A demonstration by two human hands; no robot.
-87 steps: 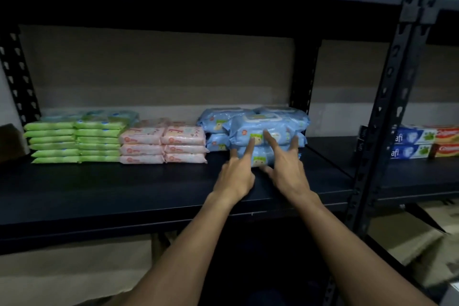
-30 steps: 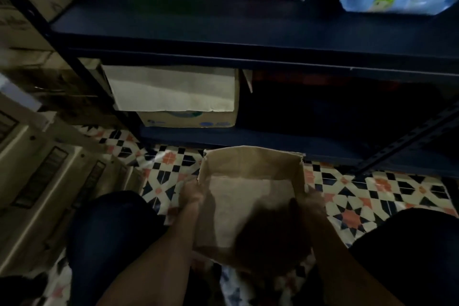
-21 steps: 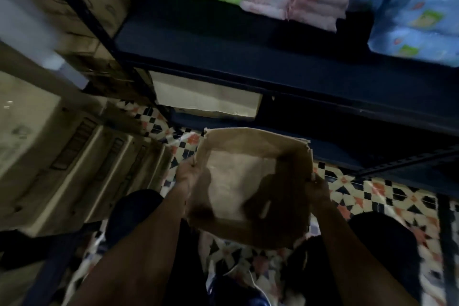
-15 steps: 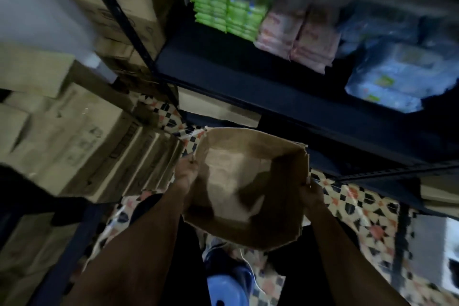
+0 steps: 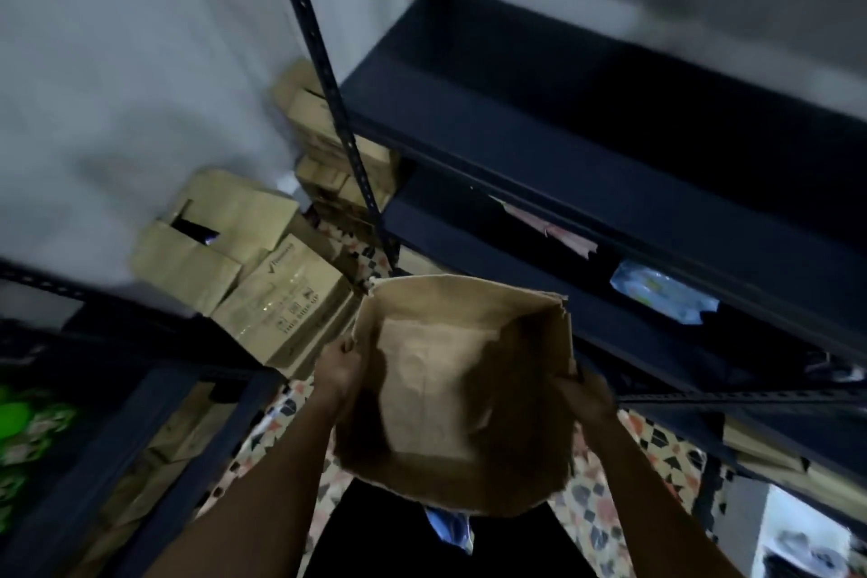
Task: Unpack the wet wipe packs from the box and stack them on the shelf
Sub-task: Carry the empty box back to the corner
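Tan cardboard fills the left side: stacked tan cardboard cartons (image 5: 277, 296) stand by the grey wall, close beside a slotted dark metal upright (image 5: 328, 75). Just right of them the left hand (image 5: 340, 371) grips the left wall of an open brown cardboard box (image 5: 431, 371), fingers curled over the rim. The right hand (image 5: 586, 394) holds the opposite wall, though blur hides how its fingers lie. The box hangs above the patterned tile floor (image 5: 610, 507), mouth tipped toward the camera, and no pack shows inside it. Further right, one pale blue wet wipe pack (image 5: 657, 291) lies on a lower board of the dark metal shelf (image 5: 563, 146).

Several things could go wrong, in my judgement. The box walls look thin and creased, so a squeeze from both sides may buckle them and let the box slip. Swinging it left could knock the cartons or catch the upright. A pack lodged under a bottom flap could be missed if the box is set aside unchecked. Dim light and a blurred view make the shelf edge easy to misjudge, and the blue pack could be brushed off.
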